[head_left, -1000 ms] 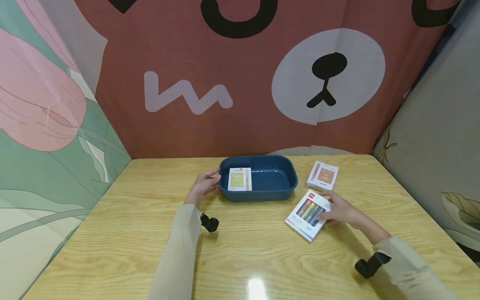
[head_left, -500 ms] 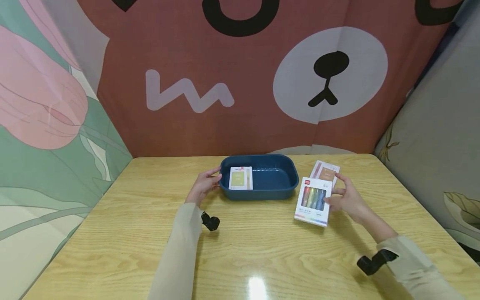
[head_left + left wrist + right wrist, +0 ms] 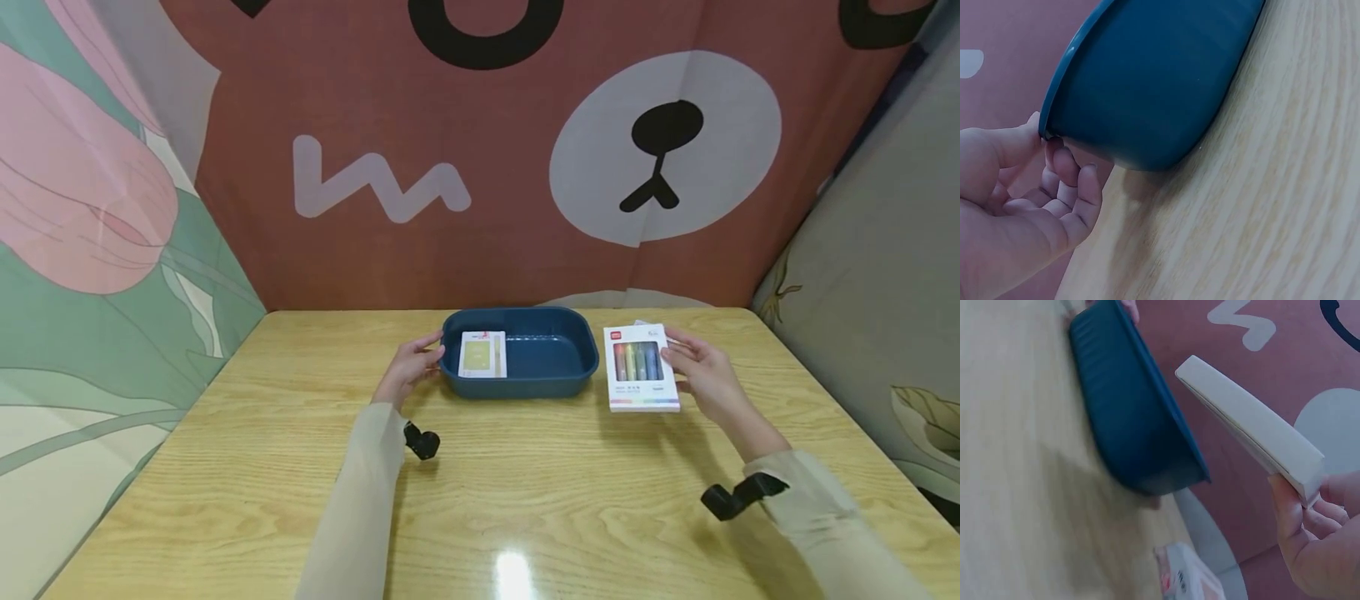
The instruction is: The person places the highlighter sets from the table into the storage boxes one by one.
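Note:
In the head view a dark blue plastic basin (image 3: 517,389) stands near the back of the table. My left hand (image 3: 408,365) pinches its left rim, thumb on top and fingertips under the lip, as the left wrist view shows. Inside, at the left end, lies a white box with a yellow-green panel (image 3: 474,356). My right hand (image 3: 708,379) grips the right side of a white box of crayons (image 3: 645,395) whose window shows several coloured sticks. Raised off the table, this box (image 3: 1254,419) appears edge-on in the right wrist view, to the right of the basin (image 3: 1141,425).
Another white box (image 3: 1191,575), with an orange panel, lies on the table right of the basin. The crayon box covers most of it in the head view. A cloth with a bear print (image 3: 510,267) hangs behind the wooden table (image 3: 525,475).
My right hand has lifted the crayon box off the table, turned it upright and brought it back in front of the orange-panel box. My left hand stays at the rim.

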The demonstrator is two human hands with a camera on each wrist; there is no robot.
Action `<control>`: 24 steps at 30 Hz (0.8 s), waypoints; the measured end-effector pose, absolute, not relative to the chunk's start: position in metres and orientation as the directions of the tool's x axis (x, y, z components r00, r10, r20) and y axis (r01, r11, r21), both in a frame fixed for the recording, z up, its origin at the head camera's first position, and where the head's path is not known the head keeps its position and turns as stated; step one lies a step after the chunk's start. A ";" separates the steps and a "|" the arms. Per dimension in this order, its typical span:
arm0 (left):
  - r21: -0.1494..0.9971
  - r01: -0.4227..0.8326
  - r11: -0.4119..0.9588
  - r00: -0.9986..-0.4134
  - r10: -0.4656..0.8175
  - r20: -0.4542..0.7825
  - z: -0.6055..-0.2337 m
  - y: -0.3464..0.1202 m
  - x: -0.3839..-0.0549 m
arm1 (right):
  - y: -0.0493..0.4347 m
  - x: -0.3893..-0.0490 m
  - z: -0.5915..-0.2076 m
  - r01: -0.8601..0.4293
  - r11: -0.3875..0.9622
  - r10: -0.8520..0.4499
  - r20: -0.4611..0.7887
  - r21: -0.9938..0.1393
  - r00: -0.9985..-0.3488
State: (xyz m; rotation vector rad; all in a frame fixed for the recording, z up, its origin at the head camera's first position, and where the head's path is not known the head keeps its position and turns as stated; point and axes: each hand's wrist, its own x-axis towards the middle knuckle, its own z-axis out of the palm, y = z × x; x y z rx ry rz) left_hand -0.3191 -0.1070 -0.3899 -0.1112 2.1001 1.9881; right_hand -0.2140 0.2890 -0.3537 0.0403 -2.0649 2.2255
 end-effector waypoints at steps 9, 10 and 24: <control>0.978 -0.196 0.073 -0.971 0.126 -0.204 -0.392 -0.108 -0.319 | 0.263 -0.245 -0.333 -0.043 -0.124 0.064 0.035 -0.991 -0.997; 0.978 -0.198 0.071 -0.971 0.125 -0.206 -0.392 -0.108 -0.319 | 0.261 -0.247 -0.332 -0.034 -0.131 0.065 0.025 -0.991 -0.998; 0.970 -0.239 0.053 -0.962 0.122 -0.244 -0.390 -0.109 -0.320 | 0.239 -0.275 -0.334 -0.030 -0.038 0.171 0.023 -0.999 -0.985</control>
